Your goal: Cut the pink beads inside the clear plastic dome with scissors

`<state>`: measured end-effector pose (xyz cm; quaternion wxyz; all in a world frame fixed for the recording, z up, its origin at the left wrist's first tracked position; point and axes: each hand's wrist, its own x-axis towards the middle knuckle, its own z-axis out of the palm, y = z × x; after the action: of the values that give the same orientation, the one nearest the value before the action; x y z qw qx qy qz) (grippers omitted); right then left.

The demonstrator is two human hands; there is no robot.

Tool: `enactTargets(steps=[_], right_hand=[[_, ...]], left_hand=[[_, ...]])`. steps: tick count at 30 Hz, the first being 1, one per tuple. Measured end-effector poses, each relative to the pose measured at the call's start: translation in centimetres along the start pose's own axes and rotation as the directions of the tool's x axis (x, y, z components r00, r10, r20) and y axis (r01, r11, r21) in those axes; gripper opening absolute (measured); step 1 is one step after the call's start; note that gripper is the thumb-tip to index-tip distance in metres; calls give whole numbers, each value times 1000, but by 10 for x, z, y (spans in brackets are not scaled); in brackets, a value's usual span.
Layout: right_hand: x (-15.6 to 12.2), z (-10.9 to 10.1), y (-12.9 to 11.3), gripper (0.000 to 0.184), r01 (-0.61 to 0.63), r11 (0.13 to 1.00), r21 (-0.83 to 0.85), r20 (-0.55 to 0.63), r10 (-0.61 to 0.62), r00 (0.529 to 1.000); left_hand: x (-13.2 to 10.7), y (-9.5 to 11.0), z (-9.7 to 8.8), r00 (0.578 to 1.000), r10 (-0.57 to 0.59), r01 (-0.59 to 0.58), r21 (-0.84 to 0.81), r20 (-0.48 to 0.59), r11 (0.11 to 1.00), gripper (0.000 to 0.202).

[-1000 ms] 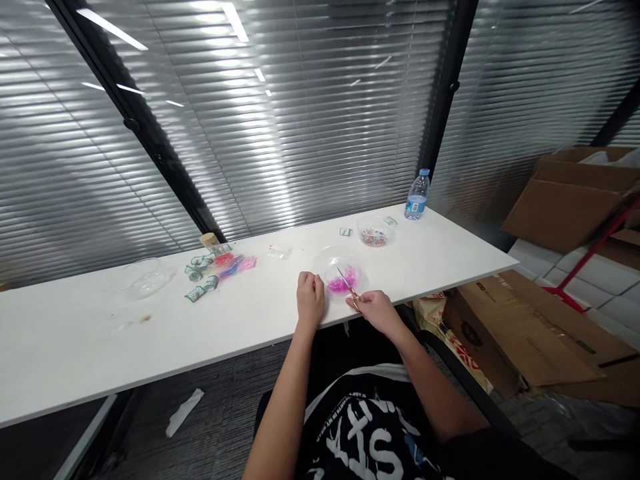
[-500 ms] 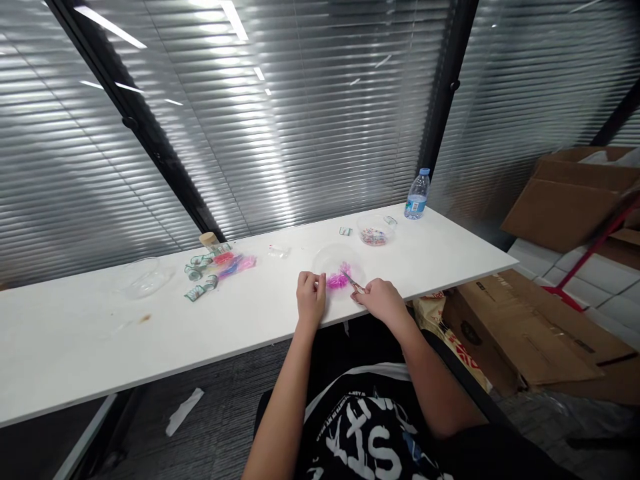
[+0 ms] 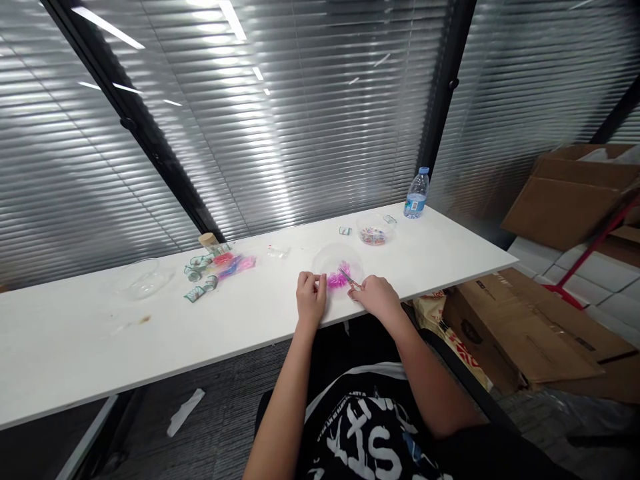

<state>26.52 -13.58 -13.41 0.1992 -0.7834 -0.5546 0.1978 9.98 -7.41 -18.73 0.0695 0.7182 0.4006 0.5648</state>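
Pinching thin metal tweezers (image 3: 349, 277) in my right hand (image 3: 377, 299), tips over the light, soft pink strands (image 3: 334, 281) in the clear bowl (image 3: 325, 259); my left hand (image 3: 311, 298), fingers curled together, steadies its rim.

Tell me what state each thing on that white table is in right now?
Left hand: curled, resting on the table by the clear dish.
Right hand: shut on tweezers.
Tweezers: tips in the pink strands.
Clear dish: upright, holding pink strands.
Water bottle: upright, capped.
Bead bowl: upright, partly filled.
Cardboard box: open.
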Motion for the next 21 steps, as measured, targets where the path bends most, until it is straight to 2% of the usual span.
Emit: enactTargets(steps=[9, 15, 19, 21], right_hand=[[4, 4, 3, 30, 24, 999, -38, -8, -25, 1000], [5, 5, 4, 22, 37, 999, -30, -4, -37, 999], [5, 6, 8, 25, 67, 997, 40, -29, -66, 997], [4, 7, 13, 33, 111, 982, 155, 19, -115, 993]], left_hand=[[1, 2, -1, 1000, -4, 4, -6, 3, 1000, 23], [0, 1, -1, 1000, -19, 19, -8, 8, 1000, 18], [0, 1, -1, 999, -34, 34, -7, 3, 999, 12], [0, 0, -1, 999, -43, 43, -8, 4, 999, 11]])
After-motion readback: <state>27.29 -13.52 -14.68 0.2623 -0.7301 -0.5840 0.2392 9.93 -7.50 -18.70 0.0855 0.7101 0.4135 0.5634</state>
